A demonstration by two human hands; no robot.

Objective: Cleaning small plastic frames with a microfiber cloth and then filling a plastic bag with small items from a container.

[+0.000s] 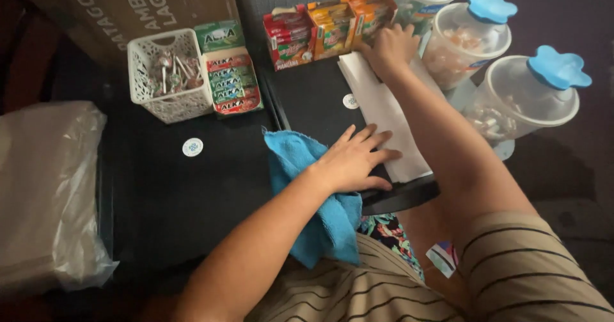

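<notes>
Left hand (355,162) flat, fingers spread, on blue cloth (320,200) (wiping apparently unfinished); right hand (390,50) rests open-fingered on white paper (390,124).

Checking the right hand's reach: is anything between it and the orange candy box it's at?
Nothing visible. The right hand is already at the orange box, fingers against its lower edge, with the white paper underneath the hand, not between them.

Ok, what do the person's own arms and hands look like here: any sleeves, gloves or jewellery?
Both forearms are bare. The left hand and the right hand wear no gloves, and no rings, watch or bracelet show. The only clothing in view is a tan top with thin dark stripes, with a short sleeve on the right upper arm. The left arm's sleeve is out of view.
</notes>
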